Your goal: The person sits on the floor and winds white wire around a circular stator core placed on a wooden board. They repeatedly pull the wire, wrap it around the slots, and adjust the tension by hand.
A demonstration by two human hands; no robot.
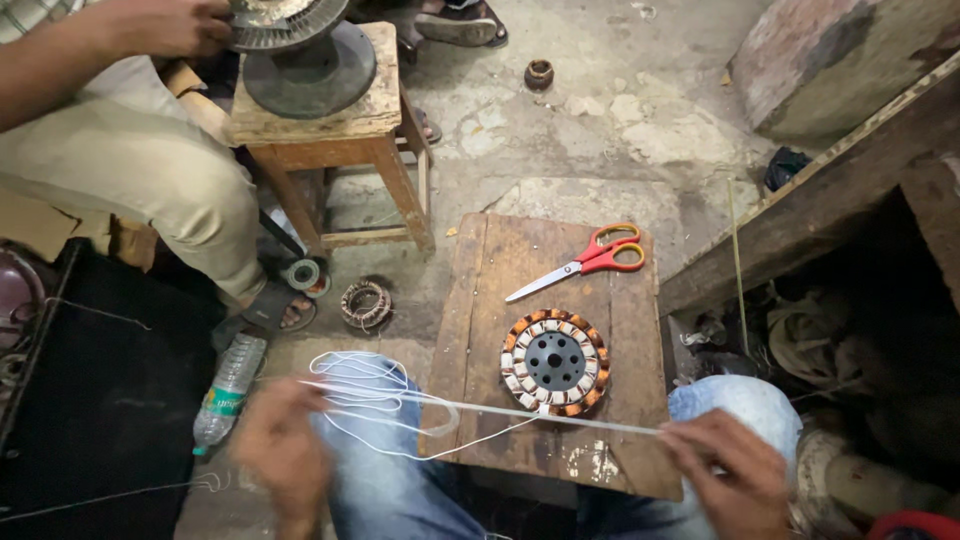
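My left hand (pixel 282 443) and my right hand (pixel 728 470) pull a white cord (pixel 540 414) taut between them above my knees. Loose loops of the cord (pixel 365 385) hang near my left hand, which is blurred. Just beyond the cord, a round motor stator (pixel 555 362) with copper windings lies flat on a small wooden board (pixel 500 300). Red-handled scissors (pixel 585 262) rest on the board's far part, shut.
Another person (pixel 130 150) sits at the upper left, a hand on a round metal part (pixel 290 25) atop a wooden stool (pixel 330 130). A plastic bottle (pixel 228 388), a coil (pixel 365 305) and a tape roll (pixel 300 273) lie on the floor. A wooden shelf edge (pixel 800 200) runs along the right.
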